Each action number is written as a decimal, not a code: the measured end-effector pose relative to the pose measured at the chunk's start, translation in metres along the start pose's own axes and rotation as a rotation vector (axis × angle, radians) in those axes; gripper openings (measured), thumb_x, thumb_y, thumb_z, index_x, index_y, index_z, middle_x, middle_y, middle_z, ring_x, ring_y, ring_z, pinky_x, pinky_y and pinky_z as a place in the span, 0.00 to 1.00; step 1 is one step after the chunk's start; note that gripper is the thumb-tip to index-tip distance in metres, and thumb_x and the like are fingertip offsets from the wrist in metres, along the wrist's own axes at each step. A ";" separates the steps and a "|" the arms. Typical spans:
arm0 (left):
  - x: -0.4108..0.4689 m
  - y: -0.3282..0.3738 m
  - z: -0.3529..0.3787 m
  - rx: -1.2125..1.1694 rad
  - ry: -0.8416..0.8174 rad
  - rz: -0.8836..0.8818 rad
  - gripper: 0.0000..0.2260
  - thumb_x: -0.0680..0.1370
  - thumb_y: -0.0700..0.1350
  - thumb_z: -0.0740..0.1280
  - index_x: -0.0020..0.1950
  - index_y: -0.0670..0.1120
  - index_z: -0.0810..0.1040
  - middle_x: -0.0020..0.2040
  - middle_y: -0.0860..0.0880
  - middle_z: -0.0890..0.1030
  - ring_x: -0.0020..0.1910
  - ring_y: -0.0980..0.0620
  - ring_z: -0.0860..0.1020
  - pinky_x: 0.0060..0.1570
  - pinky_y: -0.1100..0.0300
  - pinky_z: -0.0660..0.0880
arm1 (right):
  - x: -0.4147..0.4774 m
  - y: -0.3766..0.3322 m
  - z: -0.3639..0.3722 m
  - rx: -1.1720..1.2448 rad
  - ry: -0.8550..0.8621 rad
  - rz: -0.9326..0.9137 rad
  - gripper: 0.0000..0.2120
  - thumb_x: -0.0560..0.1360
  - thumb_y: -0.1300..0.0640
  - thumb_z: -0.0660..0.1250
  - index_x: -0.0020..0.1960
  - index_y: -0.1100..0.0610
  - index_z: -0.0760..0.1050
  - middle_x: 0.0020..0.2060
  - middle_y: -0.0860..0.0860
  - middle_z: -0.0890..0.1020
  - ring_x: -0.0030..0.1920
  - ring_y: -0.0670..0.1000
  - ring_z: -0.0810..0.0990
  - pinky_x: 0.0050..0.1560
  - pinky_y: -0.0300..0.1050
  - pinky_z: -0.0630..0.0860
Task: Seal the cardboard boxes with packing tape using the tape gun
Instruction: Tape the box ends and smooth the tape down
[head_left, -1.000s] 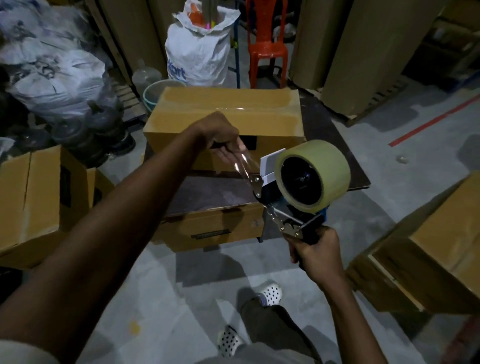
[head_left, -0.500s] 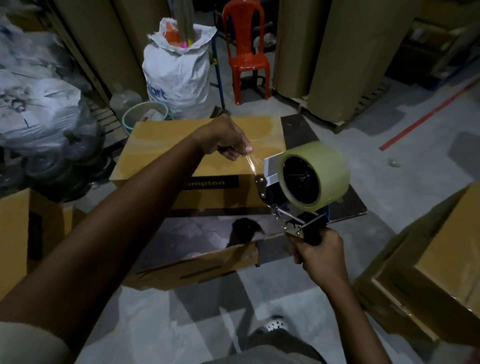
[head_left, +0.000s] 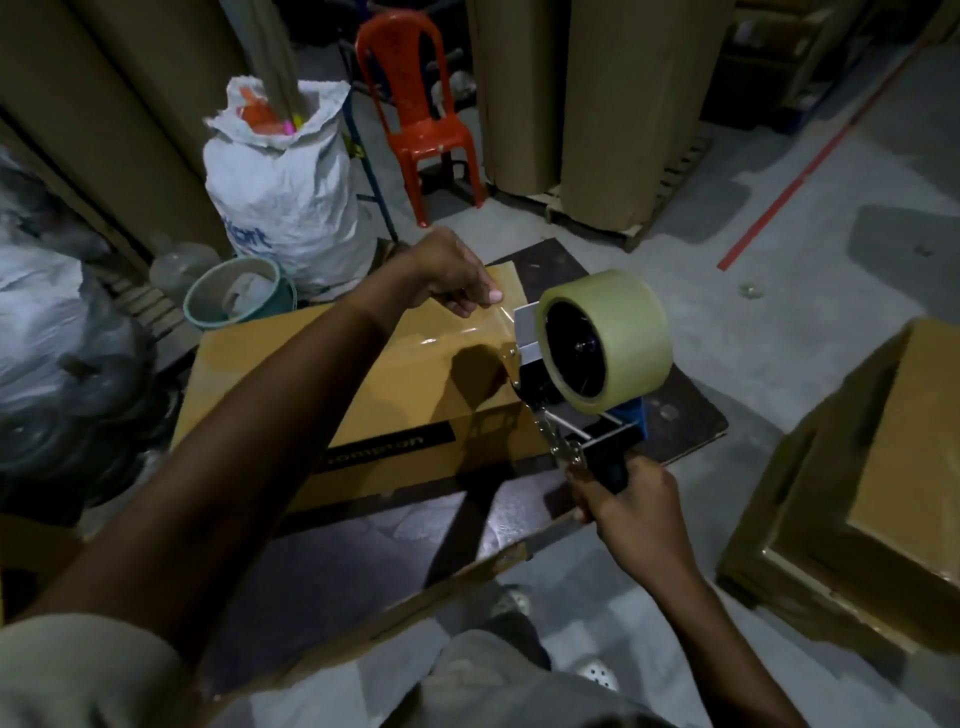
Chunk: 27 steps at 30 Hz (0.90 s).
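A brown cardboard box with a black label on its front lies on a dark low board. My right hand grips the handle of the tape gun, which carries a large pale roll of tape and hovers over the box's right end. My left hand pinches the clear free end of the tape, stretched out from the gun just above the box top.
Another cardboard box sits on the floor at the right. A white sack, a green bucket and a red plastic chair stand behind. Grey bags lie at the left, tall cardboard sheets at the back.
Both hands and the tape gun have come in over the box's right end. The tape end between my left fingers and the gun now lies lower, close to the box top.
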<state>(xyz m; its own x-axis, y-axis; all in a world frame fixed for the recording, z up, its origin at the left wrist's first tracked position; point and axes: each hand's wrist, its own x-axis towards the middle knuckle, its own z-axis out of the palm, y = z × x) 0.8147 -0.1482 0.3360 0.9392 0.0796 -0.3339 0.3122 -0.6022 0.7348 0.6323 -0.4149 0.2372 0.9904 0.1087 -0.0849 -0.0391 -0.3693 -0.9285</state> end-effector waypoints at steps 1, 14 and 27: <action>0.008 -0.001 -0.001 0.006 -0.012 0.007 0.08 0.71 0.39 0.78 0.48 0.38 0.86 0.38 0.44 0.85 0.38 0.51 0.83 0.38 0.59 0.82 | 0.003 -0.001 0.005 0.015 -0.004 0.018 0.12 0.77 0.55 0.75 0.36 0.56 0.79 0.28 0.47 0.83 0.29 0.42 0.81 0.32 0.32 0.71; 0.137 -0.012 -0.023 0.080 -0.278 0.156 0.03 0.75 0.33 0.74 0.48 0.36 0.85 0.43 0.41 0.85 0.40 0.51 0.83 0.41 0.58 0.82 | 0.085 -0.015 0.049 -0.167 0.094 0.091 0.15 0.76 0.50 0.75 0.36 0.52 0.74 0.28 0.47 0.80 0.32 0.44 0.79 0.35 0.43 0.70; 0.273 -0.017 -0.039 0.079 -0.467 0.151 0.04 0.76 0.31 0.72 0.49 0.35 0.84 0.48 0.34 0.83 0.35 0.50 0.80 0.38 0.57 0.82 | 0.123 -0.001 0.068 -0.278 0.190 -0.035 0.10 0.69 0.53 0.69 0.34 0.56 0.72 0.26 0.46 0.74 0.26 0.51 0.74 0.28 0.39 0.70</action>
<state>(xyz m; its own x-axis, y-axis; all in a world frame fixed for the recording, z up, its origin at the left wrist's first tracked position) 1.0711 -0.0859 0.2556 0.8035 -0.3667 -0.4689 0.1486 -0.6393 0.7545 0.7454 -0.3387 0.2034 0.9985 -0.0385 0.0383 0.0069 -0.6092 -0.7930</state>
